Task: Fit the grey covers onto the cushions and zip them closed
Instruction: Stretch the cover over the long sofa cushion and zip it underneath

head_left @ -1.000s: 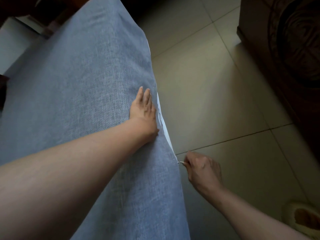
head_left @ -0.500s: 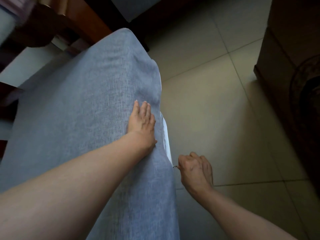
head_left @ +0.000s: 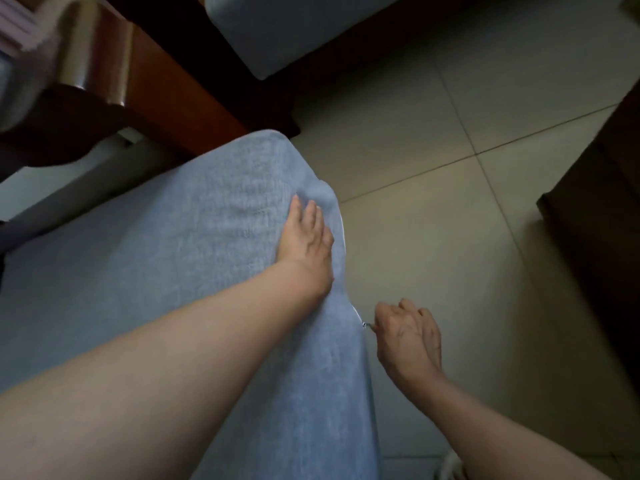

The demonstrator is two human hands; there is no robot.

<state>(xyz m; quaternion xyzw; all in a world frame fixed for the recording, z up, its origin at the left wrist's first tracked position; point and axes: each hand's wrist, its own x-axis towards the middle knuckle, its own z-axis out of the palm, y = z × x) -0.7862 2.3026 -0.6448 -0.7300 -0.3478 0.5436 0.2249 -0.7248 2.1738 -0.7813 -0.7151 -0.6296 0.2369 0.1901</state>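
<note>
A long cushion in a blue-grey cover [head_left: 166,271] lies across the left and middle of the view. My left hand [head_left: 304,240] presses flat on the cover close to its right edge, fingers straight. My right hand [head_left: 405,336] pinches the small metal zip pull [head_left: 366,324] at that edge, fingers curled. Ahead of the pull a thin strip of white cushion [head_left: 344,237] shows through the unzipped gap, running toward the far corner.
A dark wooden sofa frame [head_left: 149,88] stands at the upper left, with another grey cushion [head_left: 277,26] behind it. Beige floor tiles [head_left: 450,202] fill the right side. Dark wooden furniture [head_left: 602,220] stands at the right edge.
My right hand has drawn the zip pull farther along the edge toward the far corner. My left hand has slid forward on the cover. The open gap is shorter.
</note>
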